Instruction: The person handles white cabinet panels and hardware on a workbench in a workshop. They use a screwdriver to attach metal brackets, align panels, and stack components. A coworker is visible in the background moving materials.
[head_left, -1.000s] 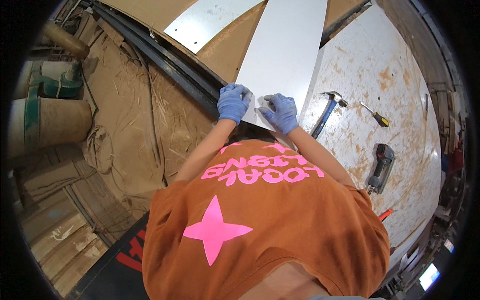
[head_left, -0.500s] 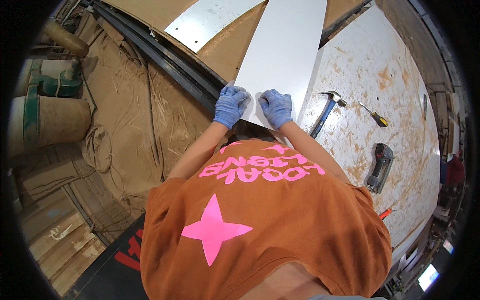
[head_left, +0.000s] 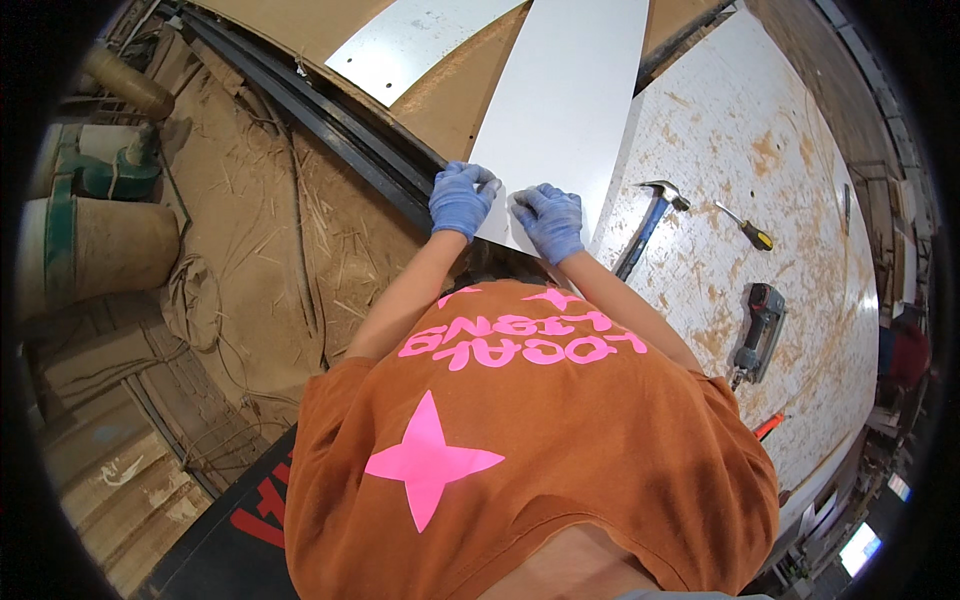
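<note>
A long white panel (head_left: 570, 100) lies on a brown board and runs away from me. Both hands wear blue gloves. My left hand (head_left: 462, 197) curls its fingers over the panel's near left corner. My right hand (head_left: 548, 220) rests on the panel's near end just beside it, fingers bent against the surface. The two hands are almost touching. My orange shirt with pink print fills the lower middle of the view and hides the panel's nearest edge.
A hammer (head_left: 650, 220), a yellow-handled screwdriver (head_left: 745, 228) and a cordless power tool (head_left: 758, 330) lie on the dusty white table (head_left: 780, 130) to the right. A second white panel (head_left: 410, 40) lies at the back left. Black rails (head_left: 330, 130) border a sawdust-covered floor (head_left: 260, 250).
Both hands have shifted slightly left and drawn a little closer together on the panel's near end. The panel and the tools have not moved.
</note>
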